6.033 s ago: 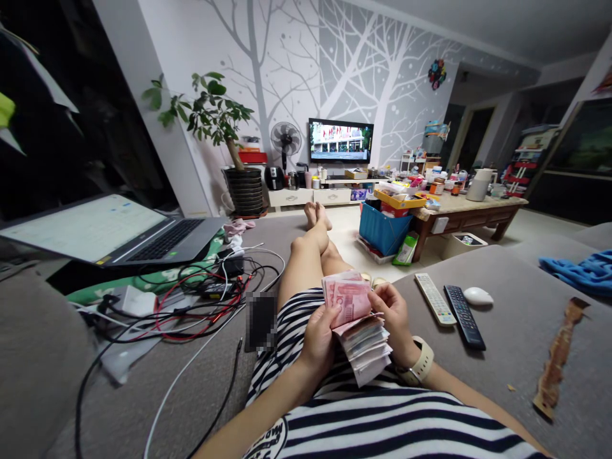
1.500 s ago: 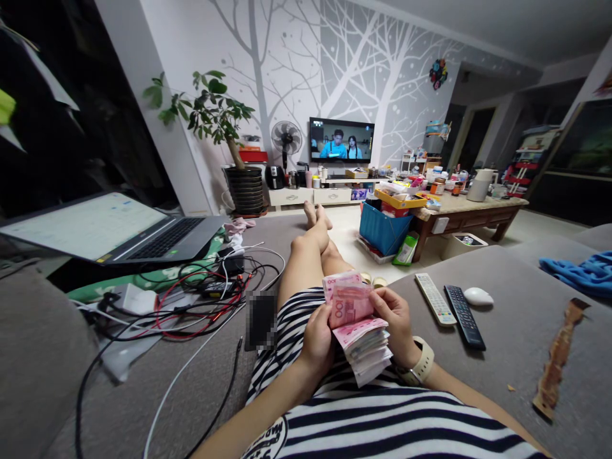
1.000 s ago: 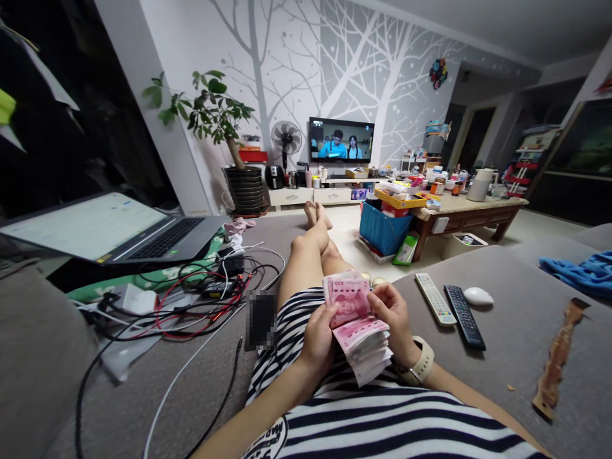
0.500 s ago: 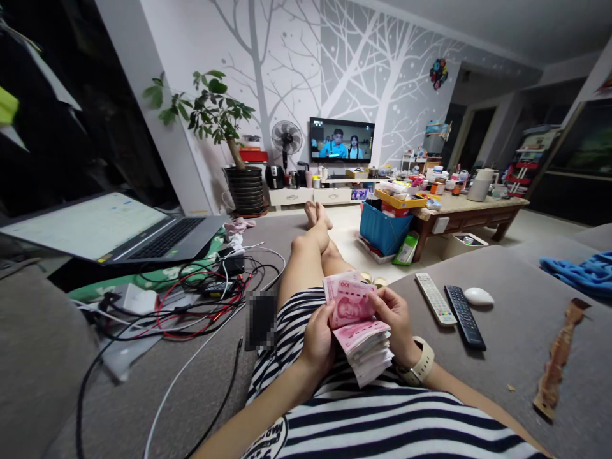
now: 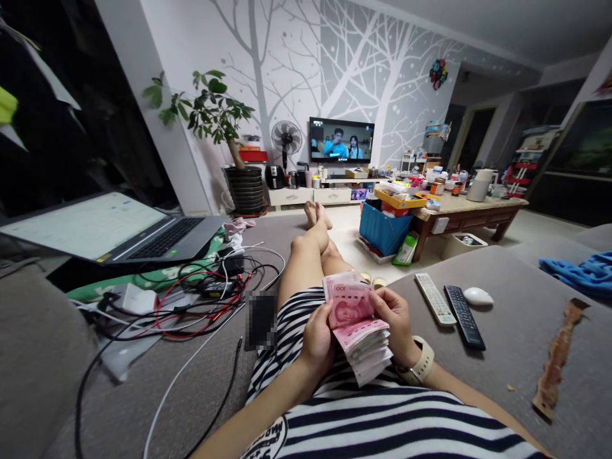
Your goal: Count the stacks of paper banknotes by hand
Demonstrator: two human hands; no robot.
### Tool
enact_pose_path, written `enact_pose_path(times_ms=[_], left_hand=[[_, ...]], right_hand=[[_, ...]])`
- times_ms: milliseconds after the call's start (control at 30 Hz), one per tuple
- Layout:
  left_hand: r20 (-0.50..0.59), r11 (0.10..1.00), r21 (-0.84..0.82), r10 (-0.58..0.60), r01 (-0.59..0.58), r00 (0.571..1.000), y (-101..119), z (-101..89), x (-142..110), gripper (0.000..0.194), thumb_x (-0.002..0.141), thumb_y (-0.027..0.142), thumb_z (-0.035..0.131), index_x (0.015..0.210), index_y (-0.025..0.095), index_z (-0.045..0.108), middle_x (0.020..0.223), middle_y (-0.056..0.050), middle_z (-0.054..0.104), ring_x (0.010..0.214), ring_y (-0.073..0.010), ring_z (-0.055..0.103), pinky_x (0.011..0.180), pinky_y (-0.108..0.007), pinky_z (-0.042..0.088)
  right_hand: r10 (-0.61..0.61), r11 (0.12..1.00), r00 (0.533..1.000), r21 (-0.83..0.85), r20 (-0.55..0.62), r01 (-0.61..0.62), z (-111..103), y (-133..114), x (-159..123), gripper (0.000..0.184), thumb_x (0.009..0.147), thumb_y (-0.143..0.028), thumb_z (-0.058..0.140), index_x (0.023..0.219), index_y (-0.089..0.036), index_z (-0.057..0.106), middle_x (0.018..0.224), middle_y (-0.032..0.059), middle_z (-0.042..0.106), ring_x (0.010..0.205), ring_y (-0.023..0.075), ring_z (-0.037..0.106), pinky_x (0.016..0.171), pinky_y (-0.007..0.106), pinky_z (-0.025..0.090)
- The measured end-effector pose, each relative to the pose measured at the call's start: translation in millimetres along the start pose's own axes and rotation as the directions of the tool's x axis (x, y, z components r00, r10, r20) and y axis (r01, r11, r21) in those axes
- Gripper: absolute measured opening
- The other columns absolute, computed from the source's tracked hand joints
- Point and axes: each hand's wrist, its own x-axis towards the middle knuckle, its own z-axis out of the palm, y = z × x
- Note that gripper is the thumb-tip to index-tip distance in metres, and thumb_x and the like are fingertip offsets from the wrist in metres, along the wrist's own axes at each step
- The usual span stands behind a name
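Observation:
A thick bundle of pink banknotes [image 5: 364, 347] is between my hands, above my lap in striped clothing. Its near part is folded down, with the layered edges fanned. My left hand [image 5: 319, 338] grips the bundle from the left, the thumb pressed on the upper notes. At the top right corner of an upright 100 note [image 5: 352, 307], my right hand [image 5: 393, 313] pinches the paper between thumb and fingers. A pale watch [image 5: 421, 362] is on my right wrist. My left palm hides part of the bundle.
On the sofa to my right lie a white remote [image 5: 435, 299], a black remote [image 5: 465, 317], a white mouse [image 5: 478, 296] and a brown strip [image 5: 557, 363]. To my left are tangled cables [image 5: 191, 299], a laptop [image 5: 162, 239] and a pixelated dark object [image 5: 261, 322].
The upper note in my right fingers has shifted slightly and lies a little differently against the others. Both hands stay in nearly the same place.

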Motion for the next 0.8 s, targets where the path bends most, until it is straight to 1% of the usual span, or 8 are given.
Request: enact_pose_path(times_ms=[167, 333, 500, 633, 733, 800], left_hand=[[-0.052, 1.000, -0.026, 0.008, -0.009, 0.999, 3, 3.2, -1, 0.029, 0.085, 0.049, 0.057, 0.078, 0.022, 0.064, 0.080, -0.001, 0.071, 0.123, -0.0338, 0.062, 0.105, -0.059, 0.049], [-0.085, 0.999, -0.047, -0.006, 0.002, 0.996, 9, 8.3, -5, 0.030, 0.085, 0.048, 0.058, 0.075, 0.020, 0.064, 0.080, -0.004, 0.071, 0.117, -0.0348, 0.065, 0.101, -0.058, 0.051], [-0.097, 0.997, -0.071, 0.002, -0.009, 0.995, 7, 8.3, -4, 0.025, 0.083, 0.042, 0.060, 0.073, 0.019, 0.066, 0.076, -0.003, 0.071, 0.110, -0.0314, 0.069, 0.099, -0.054, 0.053], [-0.096, 0.998, -0.058, 0.006, -0.012, 0.995, 7, 7.3, -4, 0.027, 0.083, 0.044, 0.060, 0.070, 0.021, 0.065, 0.073, -0.001, 0.070, 0.110, -0.0297, 0.069, 0.098, -0.053, 0.054], [-0.086, 0.999, -0.054, 0.005, -0.010, 0.996, 9, 8.0, -5, 0.027, 0.082, 0.047, 0.062, 0.070, 0.023, 0.065, 0.076, -0.001, 0.072, 0.107, -0.0284, 0.071, 0.097, -0.054, 0.055], [-0.074, 0.998, -0.068, -0.011, 0.006, 0.997, 10, 8.9, -6, 0.029, 0.080, 0.051, 0.063, 0.071, 0.023, 0.065, 0.076, 0.000, 0.073, 0.107, -0.0283, 0.071, 0.097, -0.053, 0.055]], right_hand=[[0.013, 1.000, 1.000, 0.003, -0.008, -0.013, 2, -4, 0, 0.040, 0.080, -0.048, 0.072, 0.061, -0.018, 0.054, 0.056, -0.0041, 0.044, 0.054, 0.0104, 0.034, 0.051, 0.025, 0.029], [0.014, 1.000, 1.000, 0.008, -0.014, -0.014, 2, -4, 0, 0.040, 0.079, -0.049, 0.072, 0.061, -0.018, 0.055, 0.055, -0.0040, 0.044, 0.053, 0.0103, 0.034, 0.050, 0.025, 0.029], [0.018, 1.000, 1.000, 0.026, -0.009, -0.018, 2, -3, 0, 0.039, 0.079, -0.048, 0.073, 0.061, -0.018, 0.056, 0.055, -0.0043, 0.044, 0.053, 0.0104, 0.034, 0.050, 0.025, 0.029], [0.023, 0.999, 1.000, 0.030, -0.004, -0.023, 2, -2, 0, 0.040, 0.079, -0.049, 0.074, 0.062, -0.018, 0.056, 0.056, -0.0043, 0.045, 0.054, 0.0104, 0.034, 0.051, 0.025, 0.029], [0.011, 1.000, 1.000, 0.020, -0.009, -0.011, 1, -3, 0, 0.042, 0.078, -0.051, 0.074, 0.060, -0.018, 0.055, 0.053, -0.0047, 0.044, 0.052, 0.0100, 0.034, 0.050, 0.024, 0.028], [-0.003, 1.000, 1.000, 0.015, -0.010, 0.003, 2, -4, 0, 0.044, 0.080, -0.054, 0.071, 0.060, -0.018, 0.055, 0.051, -0.0041, 0.047, 0.049, 0.0104, 0.037, 0.049, 0.025, 0.030]])
